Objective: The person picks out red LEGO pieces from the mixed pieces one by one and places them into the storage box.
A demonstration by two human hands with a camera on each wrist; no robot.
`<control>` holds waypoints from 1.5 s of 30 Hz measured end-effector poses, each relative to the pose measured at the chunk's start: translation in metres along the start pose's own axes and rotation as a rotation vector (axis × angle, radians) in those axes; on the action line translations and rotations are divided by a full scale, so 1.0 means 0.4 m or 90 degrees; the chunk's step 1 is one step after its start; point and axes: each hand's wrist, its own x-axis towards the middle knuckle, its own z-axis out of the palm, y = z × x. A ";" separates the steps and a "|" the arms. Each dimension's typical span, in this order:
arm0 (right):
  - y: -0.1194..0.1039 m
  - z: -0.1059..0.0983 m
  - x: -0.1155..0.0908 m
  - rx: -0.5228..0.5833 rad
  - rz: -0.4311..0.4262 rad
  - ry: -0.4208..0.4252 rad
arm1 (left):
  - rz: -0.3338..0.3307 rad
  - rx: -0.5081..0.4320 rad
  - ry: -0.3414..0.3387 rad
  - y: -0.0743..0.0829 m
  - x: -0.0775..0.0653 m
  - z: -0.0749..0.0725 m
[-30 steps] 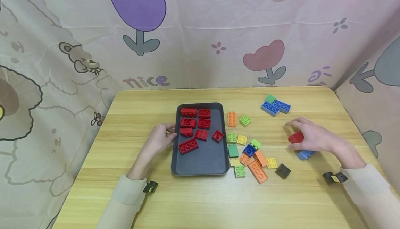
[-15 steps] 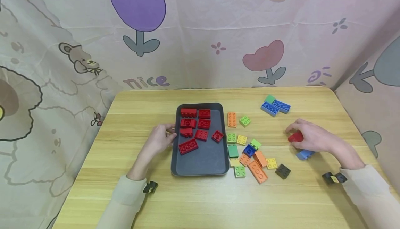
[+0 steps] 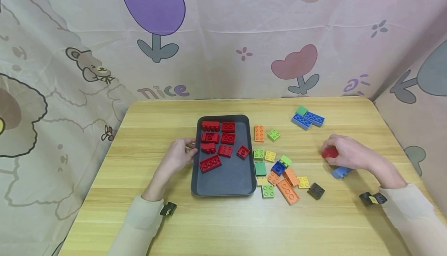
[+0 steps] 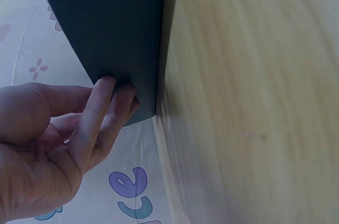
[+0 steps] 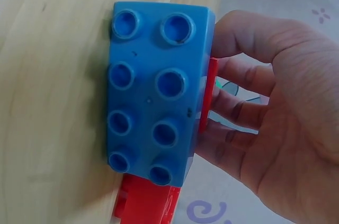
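Note:
My left hand point(image 3: 179, 156) rests at the left side of a dark grey tray point(image 3: 223, 188), its fingertips touching the outer wall, as the left wrist view shows. Inside the tray lie several red toy bricks point(image 3: 210, 163). At the right of the table my right hand point(image 3: 352, 153) holds a red brick point(image 3: 330, 152) between thumb and fingers. A blue brick point(image 5: 151, 91) with studs fills the middle of the right wrist view, in front of the fingers. More red point(image 5: 145, 200) shows below it; whether this is the same red brick I cannot tell.
Right of the tray lie several loose bricks, among them an orange brick point(image 3: 259, 133), a dark green brick point(image 3: 260, 169) and a black brick point(image 3: 316, 191). Blue bricks point(image 3: 302, 121) and a green one sit near the back edge. A patterned cloth point(image 3: 223, 54) hangs behind.
My right hand's fingers have drawn in around the red brick. The left hand, the tray and the other bricks stay where they were.

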 end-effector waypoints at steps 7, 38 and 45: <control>-0.006 -0.006 0.000 0.003 0.003 0.001 | 0.003 0.003 0.002 0.004 -0.001 -0.002; -0.186 -0.056 0.076 -0.050 -0.164 0.056 | -0.007 -0.009 0.001 0.006 -0.001 -0.001; -0.227 -0.055 0.102 -0.056 -0.191 0.054 | -0.007 -0.002 0.001 0.006 -0.001 -0.002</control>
